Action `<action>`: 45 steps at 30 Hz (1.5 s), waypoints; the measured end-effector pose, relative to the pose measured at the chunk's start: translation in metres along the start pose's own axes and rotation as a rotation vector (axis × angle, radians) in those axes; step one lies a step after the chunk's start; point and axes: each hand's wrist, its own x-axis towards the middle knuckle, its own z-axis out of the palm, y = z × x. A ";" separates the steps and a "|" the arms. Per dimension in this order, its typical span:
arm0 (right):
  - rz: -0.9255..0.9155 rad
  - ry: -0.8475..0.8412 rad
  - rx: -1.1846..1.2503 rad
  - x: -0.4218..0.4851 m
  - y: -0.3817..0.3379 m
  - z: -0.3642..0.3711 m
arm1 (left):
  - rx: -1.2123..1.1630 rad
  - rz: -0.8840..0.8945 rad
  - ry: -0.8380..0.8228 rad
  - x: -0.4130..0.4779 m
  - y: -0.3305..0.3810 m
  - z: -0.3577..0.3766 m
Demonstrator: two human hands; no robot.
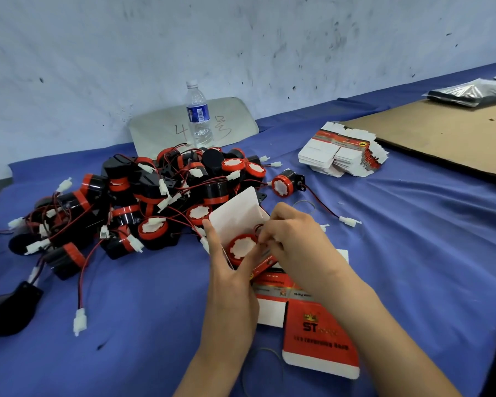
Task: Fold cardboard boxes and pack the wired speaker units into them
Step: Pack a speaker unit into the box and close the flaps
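The left hand (229,270) gripped the light, probably crushable box (235,217) by its wall while the right hand (297,239) pinched the rigid speaker unit (242,249)'s springy wire (259,227) between its fingers (269,242).

Even, cool, diffuse light, moderately bright. Shadows are soft, deepest under the speaker pile (143,202) in front of the water bottle (198,114). Glare streaks the plastic bags (470,93) far right of the bottle. Nearer the camera than the bottle, slight blur softens the right hand (295,239), speaker unit (242,247) and box (235,217). Wide-angle distortion bends the edges.
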 end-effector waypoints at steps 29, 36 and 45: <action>-0.006 0.092 -0.081 0.007 0.021 0.018 | -0.014 -0.032 0.043 0.002 -0.001 0.003; -0.017 -0.042 -0.072 0.005 0.025 0.011 | 0.054 -0.016 0.034 0.002 -0.006 0.004; 0.041 0.005 -0.106 0.014 0.027 0.025 | 0.081 -0.002 0.076 0.001 0.001 0.006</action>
